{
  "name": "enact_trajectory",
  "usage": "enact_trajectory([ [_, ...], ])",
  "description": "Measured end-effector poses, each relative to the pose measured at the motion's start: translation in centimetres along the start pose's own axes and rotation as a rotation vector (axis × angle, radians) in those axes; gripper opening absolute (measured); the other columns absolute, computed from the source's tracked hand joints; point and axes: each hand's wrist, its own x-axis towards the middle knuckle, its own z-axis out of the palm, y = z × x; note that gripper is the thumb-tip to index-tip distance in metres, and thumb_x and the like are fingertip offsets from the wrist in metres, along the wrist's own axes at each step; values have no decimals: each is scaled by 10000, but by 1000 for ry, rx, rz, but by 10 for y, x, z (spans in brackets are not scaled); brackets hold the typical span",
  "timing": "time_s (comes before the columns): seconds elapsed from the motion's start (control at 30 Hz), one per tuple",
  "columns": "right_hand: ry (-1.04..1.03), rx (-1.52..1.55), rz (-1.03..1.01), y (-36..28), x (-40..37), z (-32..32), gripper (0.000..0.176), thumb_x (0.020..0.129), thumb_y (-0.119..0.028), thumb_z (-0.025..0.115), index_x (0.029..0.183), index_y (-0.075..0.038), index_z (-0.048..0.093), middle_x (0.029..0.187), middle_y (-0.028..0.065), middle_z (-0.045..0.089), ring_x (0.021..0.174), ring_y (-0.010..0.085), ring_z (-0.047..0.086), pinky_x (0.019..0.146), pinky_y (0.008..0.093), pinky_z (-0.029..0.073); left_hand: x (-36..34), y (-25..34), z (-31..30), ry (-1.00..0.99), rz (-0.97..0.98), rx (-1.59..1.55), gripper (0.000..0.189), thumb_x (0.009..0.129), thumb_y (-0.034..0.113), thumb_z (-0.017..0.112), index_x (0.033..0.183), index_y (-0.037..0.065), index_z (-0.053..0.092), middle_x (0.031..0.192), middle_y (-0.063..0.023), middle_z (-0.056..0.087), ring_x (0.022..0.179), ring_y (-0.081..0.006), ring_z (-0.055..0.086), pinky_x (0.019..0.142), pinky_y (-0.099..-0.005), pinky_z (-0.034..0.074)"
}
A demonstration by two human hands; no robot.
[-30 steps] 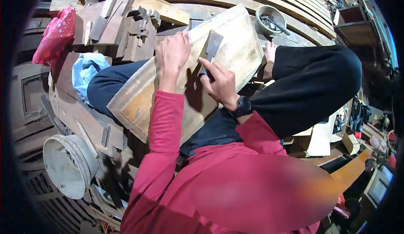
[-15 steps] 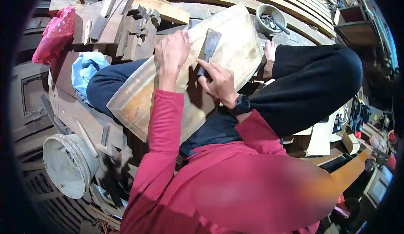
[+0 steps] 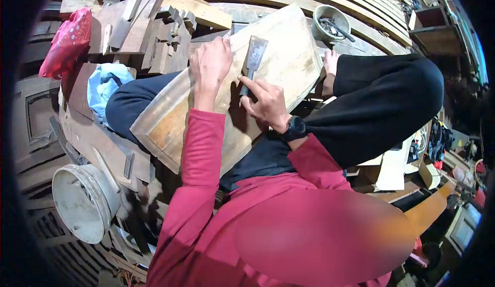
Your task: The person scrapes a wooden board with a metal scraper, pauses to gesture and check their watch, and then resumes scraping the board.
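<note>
A pale wooden panel with a bevelled edge lies slanted across my lap. My left hand is closed at its upper left edge, fingers curled; what they hold, if anything, is hidden. My right hand is wrapped round the dark handle of a chisel-like tool, index finger stretched along it. The tool's broad metal blade points away from me over the panel. A dark shadow falls on the wood beside my right hand.
A small bucket with metal pieces stands beyond the panel at my foot. Wood blocks and a red bag are at the upper left. A large white bucket is at the lower left.
The tool and my right hand have shifted slightly to the left, and the blade is turned a little differently. My left hand has stayed almost in place.
</note>
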Motion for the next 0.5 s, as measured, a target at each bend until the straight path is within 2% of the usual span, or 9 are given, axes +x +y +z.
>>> enact_trajectory([
  [0.1,43,54,-55,-16,5,-16,505,740,-82,681,1243,-106,718,729,99,572,567,278,583,544,392,507,1,1,-2,3,-6,13,481,1080,424,409,1088,80,745,1005,-246,732,973,-469,695,859,-576,535],
  [0.17,2,12,-29,-8,0,-6,508,735,-77,669,1241,-92,719,721,99,567,566,276,584,547,398,504,-2,1,-3,-19,-14,-2,477,1079,436,414,1100,93,745,1020,-249,731,979,-468,695,859,-581,533],
  [0.23,-26,-60,15,-3,3,2,514,724,-75,662,1235,-80,720,709,99,560,567,276,582,555,399,505,-2,0,-3,0,2,-4,488,1080,440,412,1106,81,742,1002,-254,730,971,-472,696,854,-577,536],
  [0.33,-9,-42,-27,-15,6,-18,455,778,-134,698,1231,-94,700,762,89,585,616,270,618,555,400,521,0,1,-2,2,17,-12,496,1081,436,410,1101,67,740,998,-259,729,968,-474,694,854,-575,536],
  [0.37,13,10,-81,-14,4,-18,464,773,-129,699,1236,-92,695,774,90,583,611,269,615,559,398,523,-2,-1,-1,-2,14,-19,497,1081,434,409,1100,63,740,1000,-260,728,968,-475,693,854,-575,536],
  [0.5,-37,-55,-34,-5,4,-2,484,756,-120,706,1239,-81,695,750,77,566,600,249,598,568,392,520,-3,3,-4,23,15,-9,496,1076,424,414,1069,54,743,1001,-258,728,959,-466,699,839,-566,542],
])
